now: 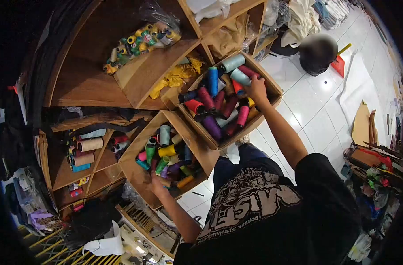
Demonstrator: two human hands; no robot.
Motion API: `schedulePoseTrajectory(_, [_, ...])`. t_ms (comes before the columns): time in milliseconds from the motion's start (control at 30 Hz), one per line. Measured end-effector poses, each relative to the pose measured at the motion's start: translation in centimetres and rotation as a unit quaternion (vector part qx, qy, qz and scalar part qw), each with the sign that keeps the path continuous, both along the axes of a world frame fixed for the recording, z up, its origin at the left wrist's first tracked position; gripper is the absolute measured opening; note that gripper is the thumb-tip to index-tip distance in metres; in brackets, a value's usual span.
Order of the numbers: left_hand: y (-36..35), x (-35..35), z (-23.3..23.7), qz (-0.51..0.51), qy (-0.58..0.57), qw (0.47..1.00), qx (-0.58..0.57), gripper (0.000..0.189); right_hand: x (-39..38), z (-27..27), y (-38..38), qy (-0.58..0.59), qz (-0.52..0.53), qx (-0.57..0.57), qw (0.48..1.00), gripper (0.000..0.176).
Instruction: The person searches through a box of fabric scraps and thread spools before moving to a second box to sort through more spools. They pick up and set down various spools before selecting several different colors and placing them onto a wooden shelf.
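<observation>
Two open cardboard boxes hold many thread spools. My right hand (257, 90) reaches into the upper right box (272, 98), its fingers closed around the end of a pale blue thread spool (240, 77). Around it lie a bright blue spool (213, 81), a pink spool (243, 116) and several dark red ones. My left hand (159, 185) is inside the lower left box (137, 187), its fingers curled close to a small dark red spool (154, 165). Its grip is partly hidden. Green spools (161, 164) and a yellow spool (167, 151) lie beside it.
Wooden shelving (78, 66) stands at the left, with a plastic bag of small spools (142, 42) and more large spools (90, 145) in its compartments. A dark bin (317, 55) and a red dustpan (338, 66) stand on the white tiled floor (294, 95).
</observation>
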State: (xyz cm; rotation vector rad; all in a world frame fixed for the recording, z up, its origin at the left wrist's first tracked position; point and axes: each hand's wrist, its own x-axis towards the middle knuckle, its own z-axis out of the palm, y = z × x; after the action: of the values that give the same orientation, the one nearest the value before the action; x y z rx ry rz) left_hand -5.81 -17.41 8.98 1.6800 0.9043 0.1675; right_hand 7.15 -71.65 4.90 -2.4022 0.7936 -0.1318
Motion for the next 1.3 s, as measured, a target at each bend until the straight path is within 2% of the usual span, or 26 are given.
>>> schedulePoseTrajectory(33, [-2.0,0.7,1.3,-0.033,-0.035,0.999,0.011,0.046,-0.3,-1.0,-0.2,-0.016,0.007,0.0,1.0,0.065])
schedulePoseTrajectory(67, [-4.1,1.1,2.6,-0.054,-0.037,0.991,-0.115,0.043,-0.4,-2.1,-0.2,-0.034,0.015,0.0,0.999,0.065])
schedulePoseTrajectory(100, [-8.7,1.9,5.5,-0.089,-0.1,0.988,-0.079,0.039,-0.7,-2.6,-0.1,-0.071,0.008,-0.04,0.997,0.051])
schedulePoseTrajectory(200, [-16.2,4.2,5.3,-0.076,-0.065,0.99,-0.095,0.042,-1.7,0.8,-1.3,0.083,0.026,0.141,0.986,0.049])
schedulePoseTrajectory(233, [-18.5,4.7,5.3,-0.125,-0.062,0.969,-0.202,0.044,-2.7,0.4,-1.5,0.049,0.037,0.297,0.953,0.047])
schedulePoseTrajectory(267, [-20.7,5.0,5.3,-0.172,-0.055,0.935,-0.305,0.045,-3.9,4.3,-0.5,0.07,0.094,0.363,0.924,0.052])
schedulePoseTrajectory(300, [-22.6,5.2,5.3,-0.201,-0.052,0.886,-0.414,0.047,-5.6,4.4,1.2,-0.02,0.131,0.399,0.907,0.058])
schedulePoseTrajectory(333, [-24.4,5.4,5.2,-0.226,-0.047,0.824,-0.517,0.048,-7.3,11.1,2.9,0.108,0.176,0.53,0.823,0.066])
schedulePoseTrajectory(400, [-27.0,5.5,5.6,-0.253,-0.018,0.804,-0.537,0.048,-9.3,14.8,4.7,0.111,0.199,0.504,0.833,0.07])
schedulePoseTrajectory(433, [-27.7,5.1,8.6,-0.247,-0.003,0.81,-0.532,0.047,-9.4,14.4,4.4,0.103,0.136,0.507,0.845,0.068])
schedulePoseTrajectory(500, [-26.4,5.2,6.8,-0.206,0.0,0.819,-0.536,0.041,-9.1,14.1,3.4,0.09,0.05,0.519,0.849,0.067])
schedulePoseTrajectory(567, [-23.3,5.5,5.0,-0.152,-0.013,0.803,-0.577,0.033,-8.0,9.5,1.1,0.074,0.044,0.447,0.89,0.065])
schedulePoseTrajectory(600, [-22.0,5.6,5.0,-0.087,-0.007,0.833,-0.547,0.03,-7.3,8.5,0.3,0.037,0.062,0.41,0.909,0.059])
schedulePoseTrajectory(633, [-19.3,5.4,3.6,-0.077,-0.022,0.851,-0.52,0.031,-6.0,7.9,-0.7,0.11,0.046,0.279,0.953,0.052])
schedulePoseTrajectory(667, [-16.5,5.2,2.6,-0.054,-0.039,0.834,-0.548,0.034,-5.0,6.1,-1.6,-0.018,0.094,0.172,0.98,0.048])
schedulePoseTrajectory(700, [-15.2,4.6,4.0,-0.001,-0.036,0.91,-0.412,0.036,-3.5,4.1,-2.9,-0.057,0.126,0.111,0.984,0.05])
schedulePoseTrajectory(733, [-13.2,4.0,4.3,0.078,-0.025,0.94,-0.332,0.033,-1.5,3.6,-3.5,-0.055,0.136,0.057,0.988,0.048])
schedulePoseTrajectory(800, [-7.9,2.2,2.1,0.06,-0.05,0.976,-0.205,0.033,0.5,2.6,-3.7,-0.041,0.152,-0.045,0.986,0.047])
schedulePoseTrajectory(900, [-8.3,1.4,2.7,0.058,-0.101,0.983,-0.145,0.035,2.4,-2.4,-2.9,-0.043,0.157,-0.304,0.939,0.038])
schedulePoseTrajectory(1000, [-11.6,1.7,3.2,0.017,-0.142,0.989,-0.04,0.036,3.6,-4.0,-2.6,-0.011,0.124,-0.363,0.924,0.03])
schedulePoseTrajectory(1133, [-18.4,3.0,4.0,0.022,-0.122,0.992,-0.029,0.042,0.8,4.3,-0.7,0.168,0.121,-0.104,0.973,0.038])
schedulePoseTrajectory(1167, [-20.0,3.4,5.0,-0.054,-0.137,0.984,-0.098,0.045,-0.6,7.3,0.2,0.193,0.108,-0.003,0.975,0.046])
schedulePoseTrajectory(1200, [-21.5,3.6,6.4,-0.129,-0.148,0.967,-0.164,0.047,-1.8,8.3,0.6,0.184,0.188,0.1,0.96,0.051])
schedulePoseTrajectory(1233, [-23.3,3.8,7.5,-0.129,-0.091,0.958,-0.241,0.056,-3.4,8.8,1.1,0.175,0.263,0.203,0.927,0.056])
schedulePoseTrajectory(1267, [-24.4,4.4,7.4,-0.16,-0.04,0.929,-0.331,0.048,-5.1,8.4,2.6,0.088,0.297,0.274,0.91,0.061])
schedulePoseTrajectory(1300, [-25.7,4.9,6.8,-0.171,0.0,0.903,-0.393,0.044,-6.6,13.4,4.3,0.114,0.288,0.228,0.923,0.06])
